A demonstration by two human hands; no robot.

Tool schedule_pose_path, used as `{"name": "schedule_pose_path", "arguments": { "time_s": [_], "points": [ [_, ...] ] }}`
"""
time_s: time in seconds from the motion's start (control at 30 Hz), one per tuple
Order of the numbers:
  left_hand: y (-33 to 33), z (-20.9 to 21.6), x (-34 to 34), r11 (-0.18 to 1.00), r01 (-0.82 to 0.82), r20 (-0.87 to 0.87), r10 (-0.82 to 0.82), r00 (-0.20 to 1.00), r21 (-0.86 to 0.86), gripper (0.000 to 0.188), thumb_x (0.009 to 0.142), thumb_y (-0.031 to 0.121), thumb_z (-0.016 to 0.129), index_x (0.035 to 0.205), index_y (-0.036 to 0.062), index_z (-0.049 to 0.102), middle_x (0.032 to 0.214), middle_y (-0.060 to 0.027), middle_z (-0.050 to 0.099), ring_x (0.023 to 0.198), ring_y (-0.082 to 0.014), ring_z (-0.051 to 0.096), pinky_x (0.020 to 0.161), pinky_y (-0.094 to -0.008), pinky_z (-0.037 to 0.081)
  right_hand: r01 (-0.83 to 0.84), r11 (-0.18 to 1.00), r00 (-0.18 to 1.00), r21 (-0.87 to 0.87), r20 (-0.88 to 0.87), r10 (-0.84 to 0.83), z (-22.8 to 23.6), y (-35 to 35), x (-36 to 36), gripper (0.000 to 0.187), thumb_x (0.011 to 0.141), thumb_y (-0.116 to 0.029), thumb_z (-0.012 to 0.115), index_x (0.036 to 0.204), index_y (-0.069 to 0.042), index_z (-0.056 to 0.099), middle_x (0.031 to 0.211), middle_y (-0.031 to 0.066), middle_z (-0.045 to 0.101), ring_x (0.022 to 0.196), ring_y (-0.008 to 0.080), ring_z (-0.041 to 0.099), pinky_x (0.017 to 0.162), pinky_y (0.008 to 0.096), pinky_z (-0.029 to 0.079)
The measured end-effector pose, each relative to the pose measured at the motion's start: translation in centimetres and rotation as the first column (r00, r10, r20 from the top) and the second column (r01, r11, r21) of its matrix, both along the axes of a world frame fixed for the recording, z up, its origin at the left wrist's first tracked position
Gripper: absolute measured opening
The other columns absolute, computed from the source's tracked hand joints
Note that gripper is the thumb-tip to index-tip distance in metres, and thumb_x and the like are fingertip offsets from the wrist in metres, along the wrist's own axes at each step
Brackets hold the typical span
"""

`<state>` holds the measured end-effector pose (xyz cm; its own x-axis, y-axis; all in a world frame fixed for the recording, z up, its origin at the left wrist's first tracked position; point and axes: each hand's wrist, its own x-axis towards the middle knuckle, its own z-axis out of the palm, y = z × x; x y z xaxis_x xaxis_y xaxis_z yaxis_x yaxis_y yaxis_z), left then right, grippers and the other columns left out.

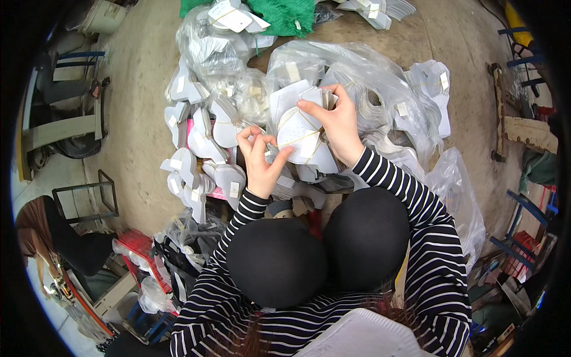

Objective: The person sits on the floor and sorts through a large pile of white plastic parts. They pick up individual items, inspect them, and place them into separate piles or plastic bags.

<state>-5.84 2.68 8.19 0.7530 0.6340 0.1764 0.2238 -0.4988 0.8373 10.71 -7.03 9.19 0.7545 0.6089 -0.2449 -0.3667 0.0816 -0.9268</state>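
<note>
My right hand [340, 126] grips a bundle of flat white cut pieces [295, 126], thumb on top and fingers behind its upper edge. A thin yellowish rubber band [295, 141] crosses the bundle beside a small white label [309, 144]. At the bundle's left side, my left hand [260, 162] has thumb and forefinger drawn together on the band, with its other fingers curled. Below and around both hands lie many similar bundles [226, 128], several banded and labelled. Clear plastic bags [380, 77] cover part of the pile on the right.
Green cloth [288, 15] lies beyond the pile. A red crate [143, 259] and black plastic bags [190, 238] stand at lower left. Benches [65, 131] line the left, with another bench [529, 132] on the right. A white piece [366, 336] sits near my body.
</note>
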Motion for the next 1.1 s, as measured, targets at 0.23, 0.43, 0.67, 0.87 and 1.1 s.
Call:
{"name": "schedule_pose_path", "arguments": {
  "time_s": [0.23, 0.43, 0.67, 0.87, 1.1],
  "points": [
    [0.3, 0.4, 2.2, 0.950, 0.288, -0.094, -0.278, 0.956, 0.119, 0.064, 0.067, 0.023, 0.089, 0.123, 0.0118, 0.058, 0.159, -0.0181, 0.026, 0.147, -0.0448, 0.020, 0.116, -0.0536, 0.028, 0.018, 0.963, 0.999, 0.267, 0.039, -0.029, 0.1, -0.6, 1.5, 0.021, 0.100, -0.013, 0.059, 0.118, -0.004, 0.056, 0.108, 0.0036, 0.062, 0.103, 0.0138, 0.057, 0.094, 0.0286, 0.044],
    [0.4, 0.0, 2.1, 0.968, 0.222, 0.012, -0.222, 0.975, -0.119, 0.072, 0.067, 0.021, 0.089, 0.128, 0.0053, 0.053, 0.156, -0.0177, 0.033, 0.147, -0.0396, 0.025, 0.118, -0.0478, 0.027, -0.016, 0.976, 0.820, -0.219, 0.555, 0.138, -0.9, -4.9, 2.9, 0.007, 0.089, -0.006, 0.066, 0.095, -0.002, 0.066, 0.098, 0.0056, 0.065, 0.085, 0.0131, 0.061, 0.077, 0.0287, 0.049],
    [0.7, 1.3, 4.1, 0.955, 0.164, -0.132, -0.135, 0.982, 0.247, 0.059, 0.067, 0.029, 0.087, 0.112, 0.0015, 0.062, 0.142, -0.0168, 0.046, 0.131, -0.0354, 0.045, 0.110, -0.0492, 0.033, -0.112, 0.960, 0.466, -0.255, 0.840, 0.277, -3.6, -6.2, 0.2, 0.016, 0.076, -0.010, 0.076, 0.091, -0.005, 0.073, 0.089, 0.0049, 0.065, 0.081, 0.0233, 0.065, 0.072, 0.0344, 0.051],
    [1.3, 1.2, 6.8, 0.995, 0.099, -0.001, -0.099, 0.995, 0.007, 0.042, 0.072, 0.017, 0.080, 0.104, 0.0002, 0.058, 0.131, -0.0142, 0.060, 0.126, -0.0353, 0.055, 0.109, -0.0447, 0.039, -0.071, 0.976, 0.246, -0.203, 0.945, 0.215, -3.4, -4.9, 0.5, 0.015, 0.076, -0.011, 0.075, 0.084, -0.007, 0.064, 0.085, 0.0034, 0.060, 0.078, 0.0234, 0.061, 0.072, 0.0361, 0.050],
    [2.1, 1.4, 6.1, 1.000, 0.009, -0.048, -0.010, 0.999, -0.018, 0.049, 0.073, 0.015, 0.079, 0.115, -0.0022, 0.060, 0.124, -0.0207, 0.066, 0.126, -0.0354, 0.058, 0.103, -0.0399, 0.045, -0.350, 0.925, 0.689, -0.148, 0.629, 0.362, -3.1, -4.9, 0.5, 0.019, 0.082, -0.014, 0.073, 0.088, -0.002, 0.060, 0.094, 0.0086, 0.049, 0.086, 0.0239, 0.055, 0.078, 0.0329, 0.047]
  ]
}}
